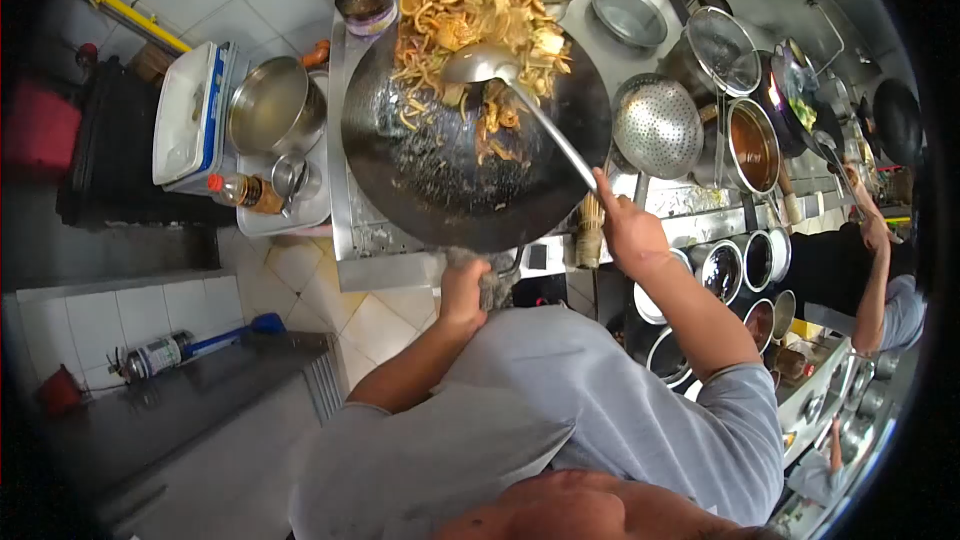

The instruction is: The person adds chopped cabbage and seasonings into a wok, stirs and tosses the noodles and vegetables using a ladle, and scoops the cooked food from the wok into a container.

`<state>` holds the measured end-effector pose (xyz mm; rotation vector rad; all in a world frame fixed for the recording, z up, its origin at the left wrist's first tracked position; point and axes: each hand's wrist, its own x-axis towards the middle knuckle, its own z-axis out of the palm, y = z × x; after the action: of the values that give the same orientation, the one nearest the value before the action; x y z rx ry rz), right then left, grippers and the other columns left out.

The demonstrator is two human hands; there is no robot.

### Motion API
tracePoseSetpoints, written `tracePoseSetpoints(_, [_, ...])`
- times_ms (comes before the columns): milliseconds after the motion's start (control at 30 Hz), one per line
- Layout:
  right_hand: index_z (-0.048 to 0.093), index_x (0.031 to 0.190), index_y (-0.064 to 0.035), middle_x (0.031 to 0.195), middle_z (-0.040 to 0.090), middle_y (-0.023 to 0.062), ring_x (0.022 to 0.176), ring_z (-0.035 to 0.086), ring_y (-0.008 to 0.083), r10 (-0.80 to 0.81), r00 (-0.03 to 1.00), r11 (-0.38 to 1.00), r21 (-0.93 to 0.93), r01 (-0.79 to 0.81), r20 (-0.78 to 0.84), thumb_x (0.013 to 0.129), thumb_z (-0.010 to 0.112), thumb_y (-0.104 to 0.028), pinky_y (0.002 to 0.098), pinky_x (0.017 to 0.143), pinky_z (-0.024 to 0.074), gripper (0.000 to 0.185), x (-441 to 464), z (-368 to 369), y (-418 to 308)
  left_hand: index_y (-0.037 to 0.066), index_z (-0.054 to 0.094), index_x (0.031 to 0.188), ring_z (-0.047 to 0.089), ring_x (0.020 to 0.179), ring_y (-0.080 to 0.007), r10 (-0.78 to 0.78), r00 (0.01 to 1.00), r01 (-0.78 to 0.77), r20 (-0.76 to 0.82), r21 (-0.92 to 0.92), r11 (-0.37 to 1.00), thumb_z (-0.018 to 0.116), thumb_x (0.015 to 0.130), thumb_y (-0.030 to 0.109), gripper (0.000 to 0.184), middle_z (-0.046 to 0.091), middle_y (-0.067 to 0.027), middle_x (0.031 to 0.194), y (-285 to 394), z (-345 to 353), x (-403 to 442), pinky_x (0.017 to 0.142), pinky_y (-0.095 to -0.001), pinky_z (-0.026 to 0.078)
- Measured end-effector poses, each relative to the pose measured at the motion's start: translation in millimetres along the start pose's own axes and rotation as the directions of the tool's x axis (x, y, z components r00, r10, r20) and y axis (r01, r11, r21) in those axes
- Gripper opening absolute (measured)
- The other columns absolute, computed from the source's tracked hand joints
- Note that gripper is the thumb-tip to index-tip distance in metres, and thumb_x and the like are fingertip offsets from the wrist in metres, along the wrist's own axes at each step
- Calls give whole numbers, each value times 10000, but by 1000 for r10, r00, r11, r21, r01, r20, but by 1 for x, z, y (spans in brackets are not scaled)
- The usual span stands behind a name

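Observation:
A large dark wok (440, 190) sits on the steel stove in front of me, tilted so its inside faces me. My left hand (463, 290) is closed at its near edge around a grey cloth (495, 285), with part of the wok's loop handle showing beside it. A mass of fried noodles with cabbage (470, 5) is heaped at the far side, rising above the rim; a few strands lie lower down. My right hand (635, 238) grips the long handle of a metal ladle (482, 64), whose bowl is against the noodles.
Right of the wok are a perforated strainer (657, 126), a wire-mesh sieve (722, 48) and a pot of reddish-brown liquid (753, 145). On the left stand a steel pot (275, 105) and a sauce bottle (247, 192). A co-worker's arm (875, 270) reaches toward another wok at far right.

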<state>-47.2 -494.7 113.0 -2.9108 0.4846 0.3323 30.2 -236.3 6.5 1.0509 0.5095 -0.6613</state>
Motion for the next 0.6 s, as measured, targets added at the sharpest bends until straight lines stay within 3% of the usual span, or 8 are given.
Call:
tracePoseSetpoints(200, [171, 1602, -228, 1076, 672, 229, 912, 682, 431, 93, 980, 993, 60, -105, 178, 898, 593, -133, 529, 823, 544, 826, -30, -26, 12, 45, 630, 878, 665, 672, -246, -10, 998, 15, 66, -85, 996, 650, 820, 124, 100, 637, -89, 783, 43, 55, 48, 583, -429, 561])
tracePoseSetpoints(267, [214, 1591, -208, 976, 684, 260, 872, 674, 452, 94, 986, 976, 185, -119, 136, 882, 589, -127, 539, 817, 533, 806, -31, -29, 10, 45, 630, 868, 660, 664, -245, 20, 999, -15, 47, -107, 994, 656, 815, 129, 103, 635, -89, 771, 56, 72, 58, 586, -432, 558])
tracePoseSetpoints(333, [274, 1570, -180, 924, 684, 297, 868, 663, 481, 123, 988, 944, 295, -146, 96, 864, 578, -129, 542, 828, 521, 770, -20, -24, 9, 46, 632, 873, 656, 673, -252, -91, 996, 93, 22, -66, 994, 678, 797, 144, 132, 641, -90, 790, 60, 76, 76, 616, -442, 563])
tracePoseSetpoints(367, [274, 1570, -180, 924, 684, 297, 868, 663, 481, 120, 988, 945, 295, -142, 92, 864, 578, -129, 542, 828, 521, 770, -10, -23, 6, 46, 632, 873, 656, 673, -252, -87, 996, 88, 23, -68, 994, 678, 797, 144, 132, 641, -90, 790, 58, 75, 85, 616, -442, 563])
tracePoseSetpoints(467, [373, 1524, -148, 1057, 662, 334, 975, 646, 494, 130, 977, 875, 483, -33, -169, 851, 568, -129, 537, 871, 511, 701, 39, -6, 10, 44, 637, 874, 654, 676, -259, -104, 994, 105, 46, -38, 994, 691, 785, 149, 148, 646, -90, 793, 50, 72, 110, 623, -443, 563])
tracePoseSetpoints(533, [401, 1510, -140, 1079, 668, 319, 989, 660, 471, 252, 961, 861, 479, -169, -115, 849, 575, -128, 510, 870, 521, 684, 84, -11, -1, 40, 642, 879, 661, 683, -262, -72, 996, 72, 58, 10, 997, 690, 786, 149, 150, 655, -92, 806, 48, 70, 120, 637, -444, 568])
tracePoseSetpoints(600, [407, 1509, -137, 1073, 676, 309, 984, 671, 453, 275, 959, 817, 542, -198, -65, 849, 580, -126, 489, 859, 529, 682, 126, -3, -6, 40, 646, 889, 667, 689, -262, -41, 997, 41, 70, -5, 999, 692, 789, 154, 158, 661, -93, 817, 39, 66, 134, 647, -440, 572])
